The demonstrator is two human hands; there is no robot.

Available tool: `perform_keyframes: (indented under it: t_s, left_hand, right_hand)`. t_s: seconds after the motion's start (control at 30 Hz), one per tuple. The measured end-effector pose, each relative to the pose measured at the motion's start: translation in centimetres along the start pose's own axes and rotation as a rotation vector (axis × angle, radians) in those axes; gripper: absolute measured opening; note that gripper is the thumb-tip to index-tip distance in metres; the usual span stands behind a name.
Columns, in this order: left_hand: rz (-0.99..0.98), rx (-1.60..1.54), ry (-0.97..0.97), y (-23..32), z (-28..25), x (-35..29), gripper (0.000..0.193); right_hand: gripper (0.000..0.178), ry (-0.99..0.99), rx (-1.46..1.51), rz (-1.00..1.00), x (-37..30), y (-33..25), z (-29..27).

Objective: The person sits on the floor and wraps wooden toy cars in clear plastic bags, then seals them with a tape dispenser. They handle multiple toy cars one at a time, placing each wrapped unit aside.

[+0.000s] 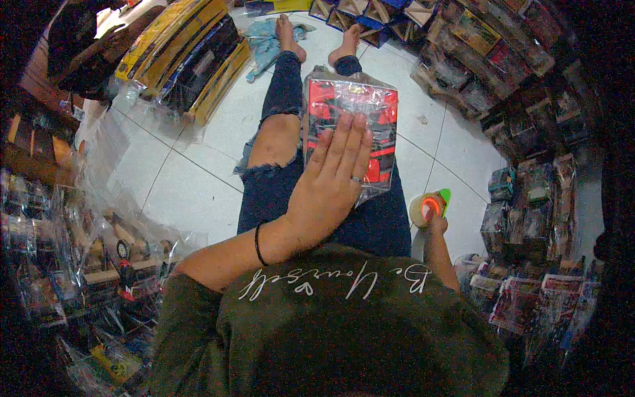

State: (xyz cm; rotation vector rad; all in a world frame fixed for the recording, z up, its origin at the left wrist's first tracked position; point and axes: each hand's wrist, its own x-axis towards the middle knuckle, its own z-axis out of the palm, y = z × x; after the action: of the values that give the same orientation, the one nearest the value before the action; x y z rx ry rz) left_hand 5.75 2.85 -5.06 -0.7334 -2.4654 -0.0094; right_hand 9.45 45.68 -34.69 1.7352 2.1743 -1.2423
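A red and black box-shaped package (pixel 380 102) in clear plastic wrap rests on my legs, over the right thigh. My left hand (pixel 331 178) lies flat across it, fingers stretched out and pressing the plastic, with a ring on one finger. Off to the right, just above the floor or on it, my right hand (pixel 436 223) is closed round a tape dispenser (pixel 444 194) with a green end, an orange hub and a roll of tape. My right fingers are partly hidden.
Plastic-wrapped yellow and dark packs (pixel 192 53) stand at the far left. More wrapped goods (pixel 135 248) crowd the near left, and stacked packages (pixel 522 192) line the right side. A light blue cloth or bag (pixel 262 45) lies beside my left foot on the white tiled floor (pixel 205 169).
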Motion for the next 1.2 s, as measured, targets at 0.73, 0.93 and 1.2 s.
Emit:
perform_keyframes:
  t_s: [0.73, 0.93, 1.2]
  left_hand:
    - [-0.004, -0.115, 0.194, -2.3, 1.9, 3.2, 0.055]
    - [-0.091, -0.278, 0.221, -1.8, 2.2, 3.7, 0.054]
    - [0.027, -0.172, 0.206, -2.5, 2.0, 4.2, 0.054]
  right_hand:
    - [0.031, -0.903, -0.743, -2.188, -47.9, -40.6, -6.1]
    - [0.034, -0.965, -1.82, -1.958, -55.9, -43.0, -4.1]
    - [0.038, -0.58, -1.289, -2.306, -44.1, -40.5, -11.7]
